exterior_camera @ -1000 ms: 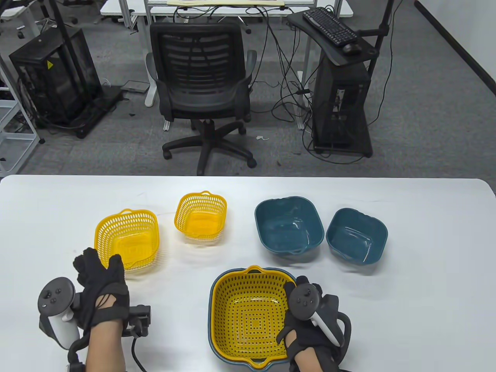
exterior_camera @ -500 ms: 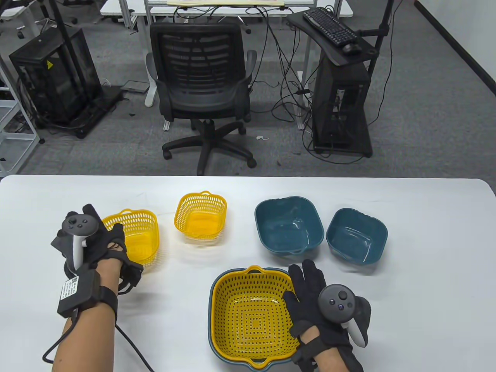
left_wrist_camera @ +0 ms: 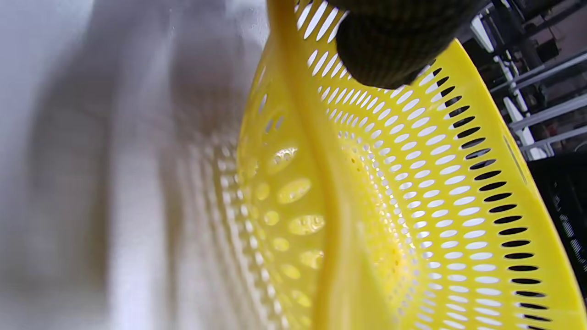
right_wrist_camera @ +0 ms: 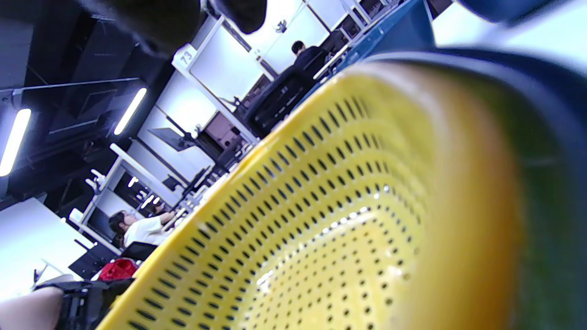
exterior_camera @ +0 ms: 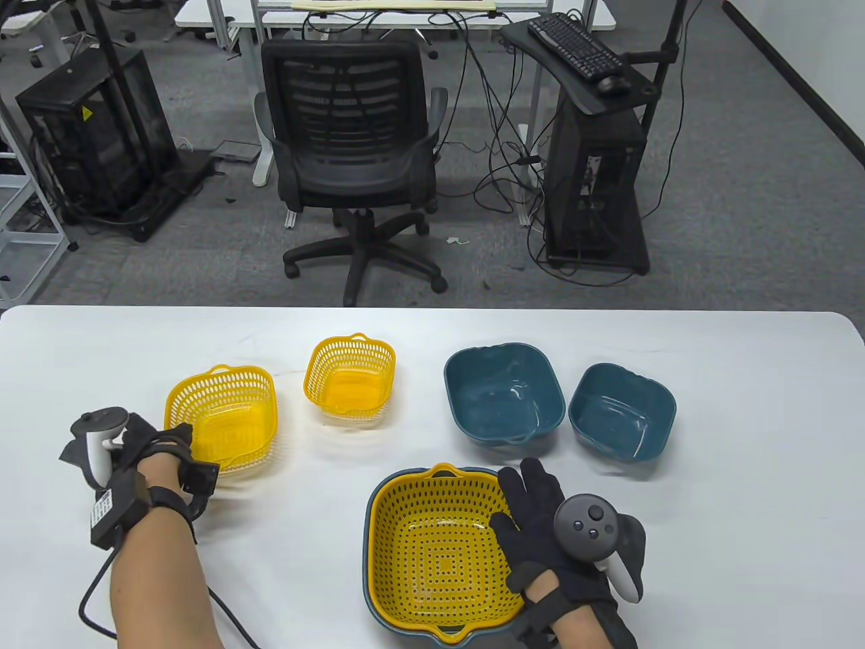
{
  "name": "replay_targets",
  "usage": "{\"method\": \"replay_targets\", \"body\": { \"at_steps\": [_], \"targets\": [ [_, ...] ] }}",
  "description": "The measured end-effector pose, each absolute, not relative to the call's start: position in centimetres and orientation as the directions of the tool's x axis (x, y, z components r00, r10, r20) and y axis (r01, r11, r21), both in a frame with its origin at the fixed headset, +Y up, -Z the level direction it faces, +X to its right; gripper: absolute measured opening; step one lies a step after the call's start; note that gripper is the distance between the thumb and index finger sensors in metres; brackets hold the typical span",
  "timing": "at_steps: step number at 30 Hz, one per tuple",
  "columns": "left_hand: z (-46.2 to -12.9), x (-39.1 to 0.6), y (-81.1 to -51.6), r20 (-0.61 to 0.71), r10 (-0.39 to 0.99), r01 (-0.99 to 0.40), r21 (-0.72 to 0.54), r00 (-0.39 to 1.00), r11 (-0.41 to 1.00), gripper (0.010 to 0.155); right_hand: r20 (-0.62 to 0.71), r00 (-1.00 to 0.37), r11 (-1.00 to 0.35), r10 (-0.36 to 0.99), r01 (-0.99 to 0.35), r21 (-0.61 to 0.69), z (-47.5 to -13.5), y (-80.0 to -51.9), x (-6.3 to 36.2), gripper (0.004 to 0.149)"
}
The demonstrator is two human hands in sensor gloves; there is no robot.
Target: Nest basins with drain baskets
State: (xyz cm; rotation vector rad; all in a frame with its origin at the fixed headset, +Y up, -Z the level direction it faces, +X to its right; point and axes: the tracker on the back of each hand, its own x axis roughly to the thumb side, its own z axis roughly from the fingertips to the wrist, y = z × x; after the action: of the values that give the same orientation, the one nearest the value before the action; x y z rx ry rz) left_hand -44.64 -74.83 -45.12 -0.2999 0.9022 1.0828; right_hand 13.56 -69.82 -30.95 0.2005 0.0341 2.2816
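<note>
A large yellow drain basket [exterior_camera: 439, 541] sits nested in the large blue basin [exterior_camera: 369, 534] at the table's front. My right hand [exterior_camera: 530, 497] lies open with its fingers spread over that basket's right rim. The right wrist view shows the basket [right_wrist_camera: 321, 229] inside the basin's rim [right_wrist_camera: 559, 183]. My left hand [exterior_camera: 172, 439] grips the near-left rim of the medium yellow basket [exterior_camera: 226, 412]. In the left wrist view one fingertip [left_wrist_camera: 390, 46] hooks over this basket's rim [left_wrist_camera: 412, 183]. A small yellow basket [exterior_camera: 350, 375], a medium blue basin [exterior_camera: 503, 395] and a small blue basin [exterior_camera: 622, 412] stand apart in a row.
The white table [exterior_camera: 743, 541] has bare surface at the right and the far left. An office chair [exterior_camera: 351, 155] and a computer stand [exterior_camera: 595, 169] are on the floor beyond the far edge.
My left hand moved up from the table's front to the medium basket and took hold of its near-left rim. My right hand turned palm-down and spread open over the large basket's right rim.
</note>
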Motion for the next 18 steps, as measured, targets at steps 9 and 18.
{"method": "replay_targets", "body": {
  "at_steps": [9, 18],
  "targets": [
    [-44.7, -41.8, -73.4, -0.505, 0.851, -0.936, 0.349, -0.146, 0.047, 0.061, 0.099, -0.611, -0.619, 0.785, -0.78, 0.096, -31.0, -69.9, 14.4, 0.068],
    [-39.2, -27.6, -67.9, -0.342, 0.935, -0.995, 0.009, -0.095, -0.098, 0.062, 0.106, -0.464, -0.475, 0.88, -0.87, 0.131, -30.3, -69.5, 14.3, 0.076]
  ]
}}
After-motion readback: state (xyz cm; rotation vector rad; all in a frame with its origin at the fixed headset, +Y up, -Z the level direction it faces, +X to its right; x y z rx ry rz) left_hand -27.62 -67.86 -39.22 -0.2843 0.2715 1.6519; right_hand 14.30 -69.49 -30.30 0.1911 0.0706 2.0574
